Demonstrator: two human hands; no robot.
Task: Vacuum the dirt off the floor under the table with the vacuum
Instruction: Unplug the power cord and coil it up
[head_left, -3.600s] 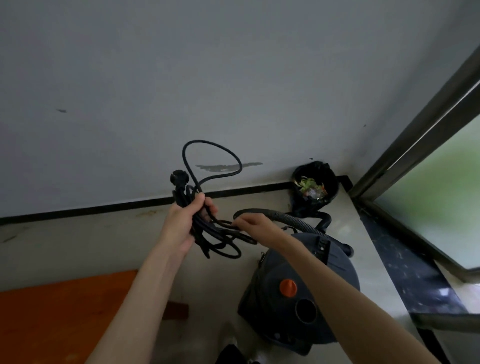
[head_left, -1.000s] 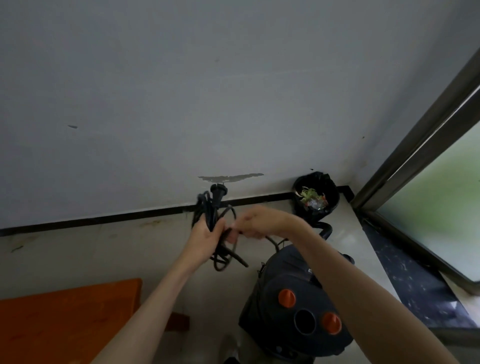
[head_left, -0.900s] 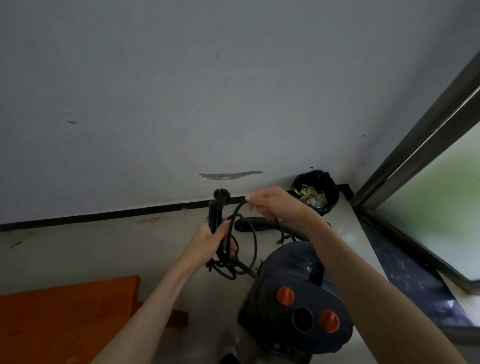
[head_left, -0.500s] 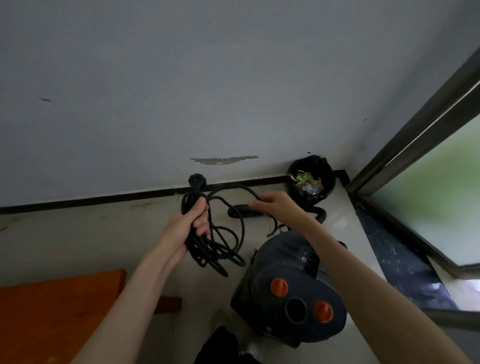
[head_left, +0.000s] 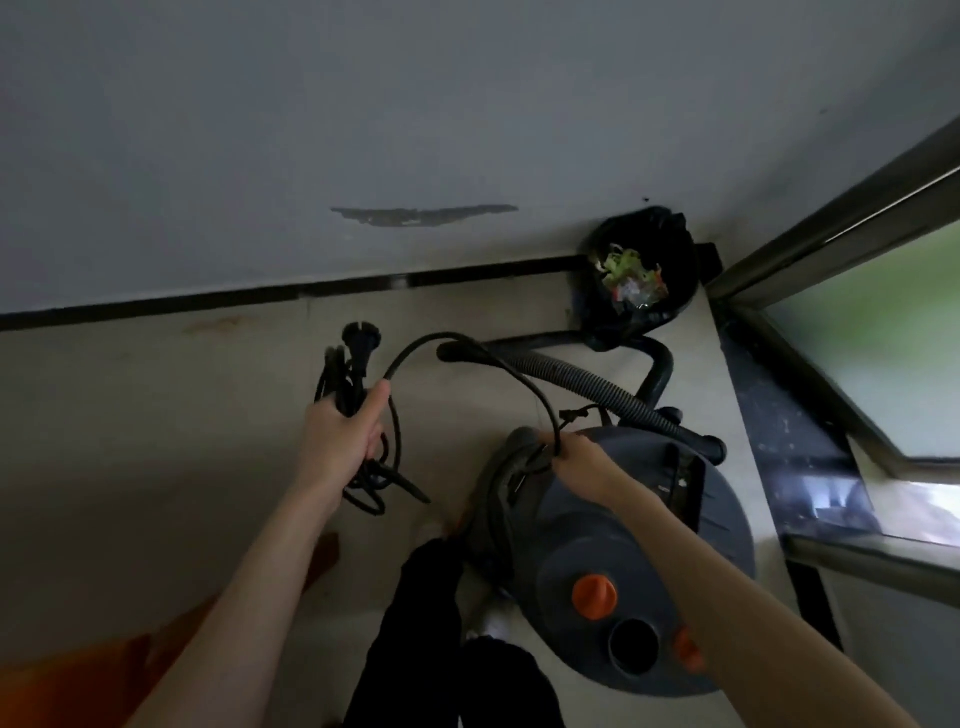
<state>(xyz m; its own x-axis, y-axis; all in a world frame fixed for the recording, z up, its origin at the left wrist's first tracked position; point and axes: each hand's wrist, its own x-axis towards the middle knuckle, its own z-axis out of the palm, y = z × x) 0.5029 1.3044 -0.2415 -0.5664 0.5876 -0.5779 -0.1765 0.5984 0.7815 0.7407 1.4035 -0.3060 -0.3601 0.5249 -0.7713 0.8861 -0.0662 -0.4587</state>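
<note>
A dark grey canister vacuum with orange knobs stands on the pale floor at lower right. Its ribbed hose curves away toward the corner. My left hand grips a coiled bundle of the black power cord, with the plug sticking up above my fist. One loop of the cord arcs from that bundle over to my right hand, which pinches it down against the vacuum's top.
A black bin with colourful rubbish sits in the corner by the grey wall. A dark window frame and sill run along the right. An orange table edge shows at lower left. My dark trouser legs are beside the vacuum.
My right hand dropped from mid-air down to the vacuum's top, drawing a cord loop with it. My left hand still grips the coil. The view tilted down.
</note>
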